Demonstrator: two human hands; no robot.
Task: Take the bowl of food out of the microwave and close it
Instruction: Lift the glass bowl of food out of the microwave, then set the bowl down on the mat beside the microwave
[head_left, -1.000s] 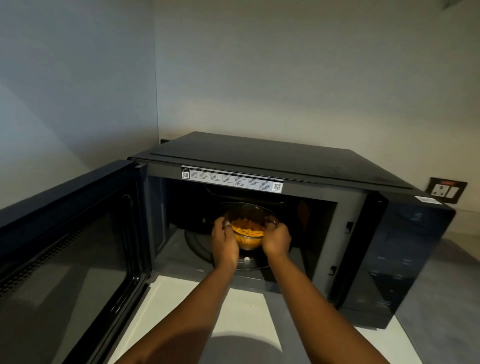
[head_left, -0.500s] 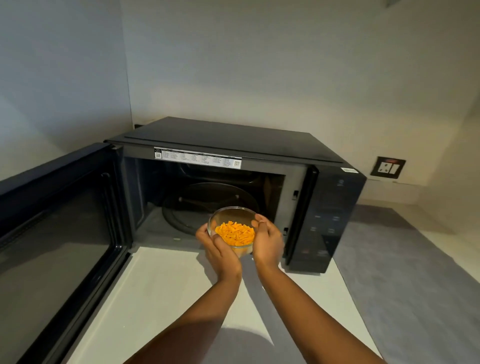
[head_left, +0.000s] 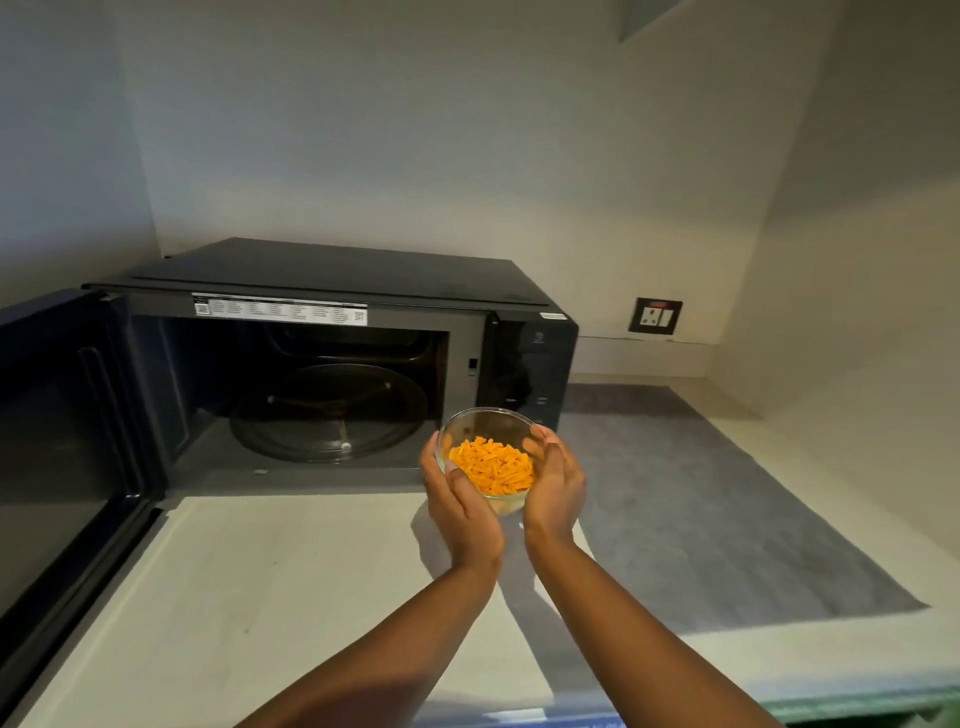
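A clear glass bowl (head_left: 483, 428) holding orange food pieces is held in the air in front of the black microwave (head_left: 332, 270), near its right front corner. My left hand (head_left: 457, 506) cups the bowl's left side and my right hand (head_left: 556, 483) cups its right side. The microwave's door (head_left: 62, 441) stands wide open to the left. Inside, the glass turntable (head_left: 327, 410) is bare.
The microwave sits in the corner on a pale counter (head_left: 260, 597). A grey mat (head_left: 701, 499) covers the counter to the right of the microwave. A wall socket (head_left: 655, 316) is on the back wall at the right. Walls close in on the left and right.
Both hands have pulled the bowl out of the microwave's cavity and carried it toward me and to the right. The turntable is now bare. The door stays open.
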